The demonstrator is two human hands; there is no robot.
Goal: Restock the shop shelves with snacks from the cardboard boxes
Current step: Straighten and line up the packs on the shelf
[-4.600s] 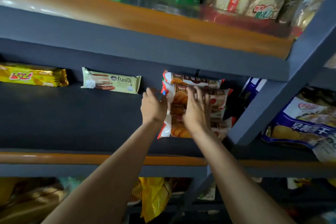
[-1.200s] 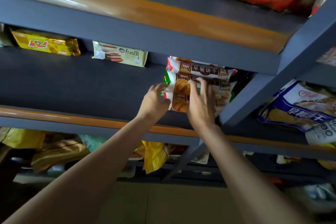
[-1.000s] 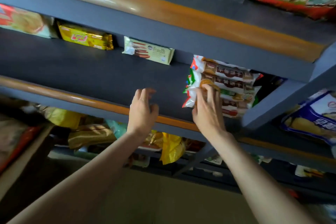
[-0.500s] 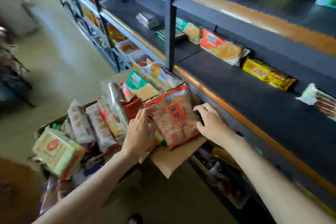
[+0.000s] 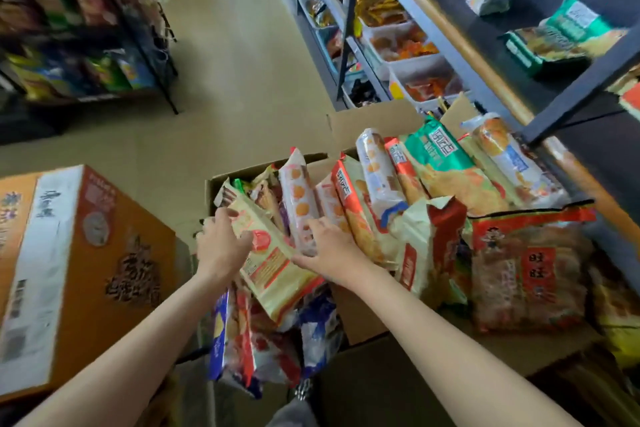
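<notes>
Reaching into: an open cardboard box (image 5: 277, 166) on the floor, stuffed full of snack packs standing on end.
Left hand: the left hand (image 5: 221, 248) is on the left edge of a cream snack pack with a red round mark (image 5: 273, 260). The fingers bend around that edge and the thumb lies on its front.
Right hand: the right hand (image 5: 330, 251) is at the right side of the same pack. The fingers are spread and a bit bent, touching the packs there. I cannot tell if it has a real hold.
Cream pack: it leans at the front of the box, between both hands.
Big red bag: a red rice cracker bag (image 5: 530, 270) lies flat on a box flap, to the right.
Shelf: the dark shop shelf (image 5: 540, 28) is up on the right, with a few green packs (image 5: 561, 35) on it.
Other box: a closed orange carton (image 5: 69, 270) sits to the left.
</notes>
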